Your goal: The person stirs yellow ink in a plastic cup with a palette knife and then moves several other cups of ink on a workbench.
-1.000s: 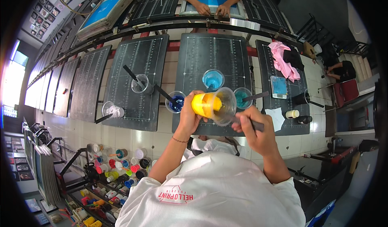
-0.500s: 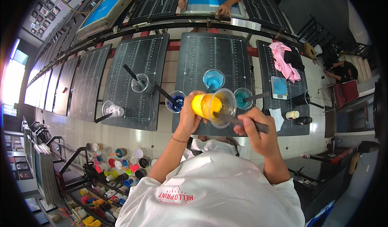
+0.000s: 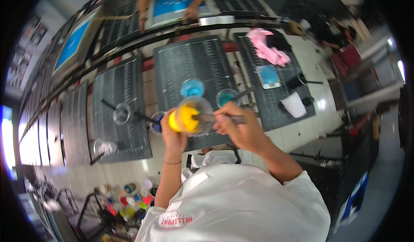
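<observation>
My left hand (image 3: 174,135) is wrapped round a clear plastic cup of yellow ink (image 3: 184,117), tilted toward the right. A dark spatula (image 3: 235,119) reaches into the cup's mouth, its handle gripped in my right hand (image 3: 241,127). The blade's end is in the yellow ink and blurred. Just beyond stands a cup of light blue ink (image 3: 192,88). To its right is a cup of teal ink (image 3: 225,98) with a dark stick across it. Close to my left hand is a cup of dark blue ink (image 3: 156,124), partly hidden by that hand.
Black gridded boards (image 3: 194,61) span the front. A clear cup (image 3: 122,114) and a whitish cup (image 3: 105,147) stand left. On the right board lie pink cloth (image 3: 267,48), a blue-topped scale (image 3: 268,76) and white paper (image 3: 294,105). Another person's arms (image 3: 196,2) work at a blue screen.
My view has turned to the right, so the boards and both hands sit farther left. The spatula stays in the yellow cup. The co-worker's yellow shirt shows more.
</observation>
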Action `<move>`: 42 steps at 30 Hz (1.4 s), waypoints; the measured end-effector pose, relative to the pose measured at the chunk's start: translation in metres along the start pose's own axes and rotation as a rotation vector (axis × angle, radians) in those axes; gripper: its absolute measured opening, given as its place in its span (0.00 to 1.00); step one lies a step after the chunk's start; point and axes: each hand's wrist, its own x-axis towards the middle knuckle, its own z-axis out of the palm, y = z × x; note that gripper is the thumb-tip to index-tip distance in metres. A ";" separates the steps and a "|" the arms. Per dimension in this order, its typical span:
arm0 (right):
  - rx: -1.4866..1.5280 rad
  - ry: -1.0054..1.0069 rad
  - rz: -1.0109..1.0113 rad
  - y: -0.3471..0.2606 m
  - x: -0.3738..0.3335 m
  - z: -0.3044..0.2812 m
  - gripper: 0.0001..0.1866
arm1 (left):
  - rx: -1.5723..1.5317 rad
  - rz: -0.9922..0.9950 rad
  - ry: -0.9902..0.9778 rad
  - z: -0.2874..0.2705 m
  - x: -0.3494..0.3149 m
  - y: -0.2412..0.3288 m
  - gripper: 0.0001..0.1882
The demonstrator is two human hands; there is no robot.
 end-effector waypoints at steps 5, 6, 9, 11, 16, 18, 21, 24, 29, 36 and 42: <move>-0.173 -0.111 -0.073 -0.002 -0.003 -0.007 0.14 | -0.093 0.042 -0.097 0.000 -0.005 -0.005 0.22; -0.150 -0.120 -0.069 -0.004 -0.006 -0.009 0.16 | -0.105 0.065 -0.102 -0.004 -0.003 -0.009 0.22; -0.106 -0.148 -0.061 -0.009 -0.013 -0.016 0.20 | -0.208 0.020 -0.118 -0.012 -0.002 -0.013 0.23; -0.094 -0.158 -0.065 -0.006 -0.023 -0.035 0.20 | -0.323 -0.048 -0.268 -0.022 0.001 -0.011 0.24; -0.453 1.568 0.147 0.147 -0.078 -0.177 0.20 | -0.358 -0.016 -0.178 -0.032 -0.013 -0.006 0.24; -0.007 1.847 0.536 0.251 -0.150 -0.253 0.32 | -0.359 -0.033 -0.194 -0.033 -0.011 -0.007 0.24; 0.595 1.545 0.579 0.308 -0.167 -0.265 0.33 | -0.400 -0.106 -0.251 -0.030 -0.012 -0.006 0.25; 0.468 1.438 0.669 0.352 -0.170 -0.278 0.27 | -0.382 -0.155 -0.247 -0.025 -0.014 -0.001 0.25; 0.561 1.570 0.568 0.365 -0.182 -0.275 0.15 | -0.357 -0.120 -0.240 -0.023 -0.010 0.001 0.24; 0.415 1.178 0.822 0.300 -0.217 -0.237 0.14 | -0.327 -0.074 -0.267 -0.014 -0.018 -0.001 0.24; 0.601 0.839 0.668 0.251 -0.162 -0.193 0.10 | -0.374 -0.072 -0.158 -0.024 -0.017 -0.003 0.24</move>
